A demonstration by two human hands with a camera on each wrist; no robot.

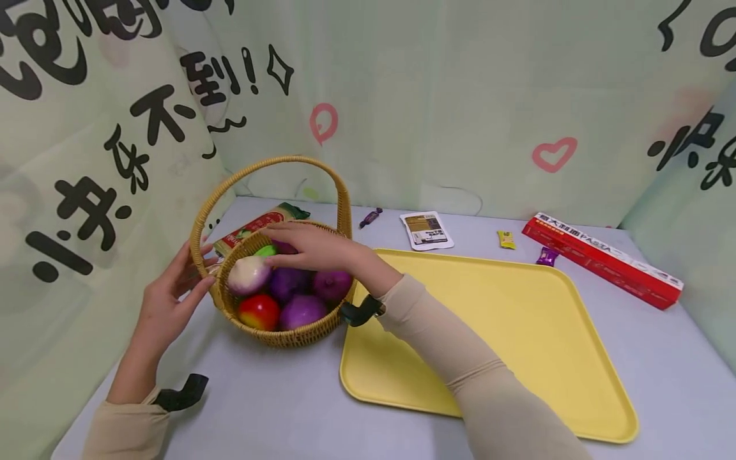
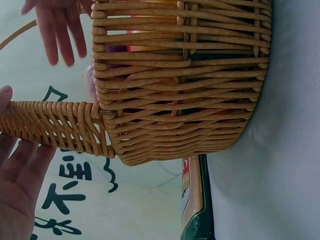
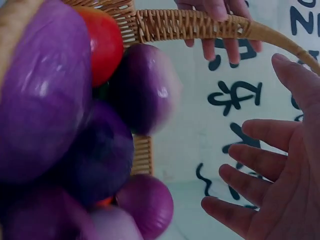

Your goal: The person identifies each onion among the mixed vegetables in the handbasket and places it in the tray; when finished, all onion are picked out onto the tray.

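A woven wicker basket with a tall arched handle stands at the left of the table. My left hand holds the handle near its left base, thumb on one side and fingers on the other in the left wrist view. Over the basket's far part hovers my right hand, its fingers spread and apart from the contents in the right wrist view. Inside lie a white-and-purple eggplant-like vegetable, a red-yellow fruit, several purple vegetables and something bright green. The lower contents are hidden.
To the basket's right lies a yellow tray. Behind it are a white pouch, a yellow packet, purple wrapped candies and a long red box. A red-green packet leans behind the basket. Printed curtains enclose the table.
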